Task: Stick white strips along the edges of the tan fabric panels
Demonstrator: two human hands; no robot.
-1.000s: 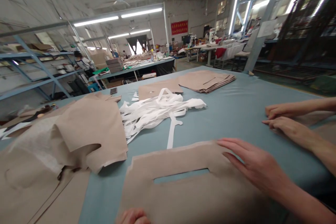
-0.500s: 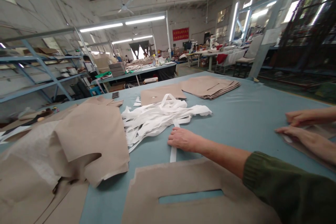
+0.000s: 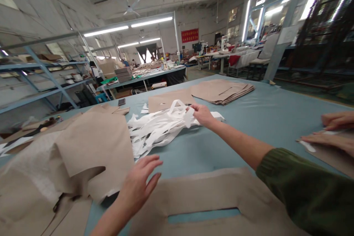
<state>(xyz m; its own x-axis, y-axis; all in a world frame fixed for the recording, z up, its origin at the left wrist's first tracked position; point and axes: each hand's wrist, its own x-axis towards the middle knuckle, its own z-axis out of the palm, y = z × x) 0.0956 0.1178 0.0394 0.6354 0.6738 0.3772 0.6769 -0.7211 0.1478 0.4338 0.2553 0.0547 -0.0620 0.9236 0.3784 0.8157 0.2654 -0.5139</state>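
My right hand (image 3: pixel 204 115) is at the right side of a loose pile of white fabric strips (image 3: pixel 156 129). Its fingertips pinch one white strip (image 3: pixel 188 118), which hangs in front of the pile. My left hand (image 3: pixel 139 182) hovers nearer to me with its fingers apart, and nothing is in it. Just right of and below that hand lies a tan sheet (image 3: pixel 204 188) with a long slot cut through it. On the left, a crumpled heap of tan pieces (image 3: pixel 94 143) lies close to my left hand.
Another person's hands (image 3: pixel 339 129) hold a tan piece (image 3: pixel 329 156) at the right edge. At the back of the blue table (image 3: pixel 265 125) lie a stack of tan sheets (image 3: pixel 221 91), a flat tan piece (image 3: pixel 166 99) and a dark phone (image 3: pixel 121 101).
My right hand has moved away from me to the strip pile; the strip that lay by the slotted sheet is gone from there. My left hand has come into view.
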